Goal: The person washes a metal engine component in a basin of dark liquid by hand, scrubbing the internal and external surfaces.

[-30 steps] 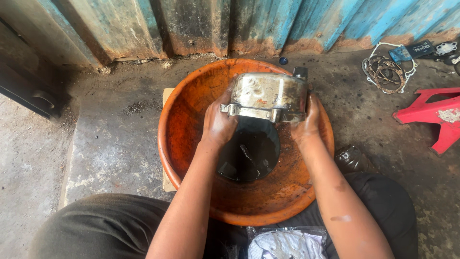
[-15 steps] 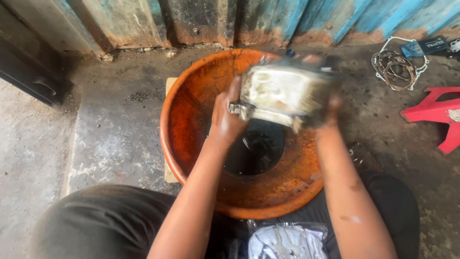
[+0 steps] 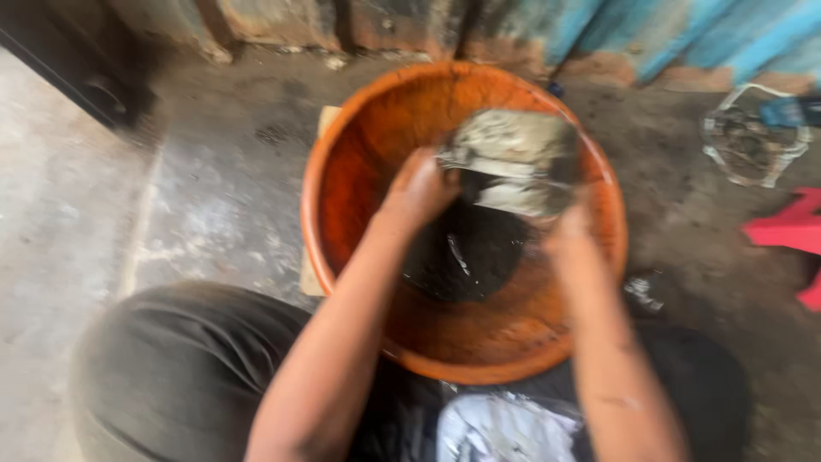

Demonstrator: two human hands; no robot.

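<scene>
A grimy silver metal engine casing [image 3: 513, 162] hangs over a big orange plastic basin [image 3: 359, 145] on the ground. My left hand [image 3: 419, 188] grips the casing's left end and my right hand [image 3: 571, 224] grips its right end. Beneath it a pool of black oily liquid [image 3: 466, 257] lies in the bottom of the basin. The picture is blurred by motion, so the casing's details do not show.
A red plastic stool [image 3: 791, 239] lies at the right edge. A tangle of wire and parts [image 3: 753, 141] sits at the back right, before a blue corrugated wall [image 3: 676, 34]. My dark-trousered knee [image 3: 180, 368] is at lower left. A shiny crumpled bag [image 3: 505, 428] lies below the basin.
The casing has tilted and dropped lower toward the black liquid, both hands still on it. The view has swung so the basin sits further right.
</scene>
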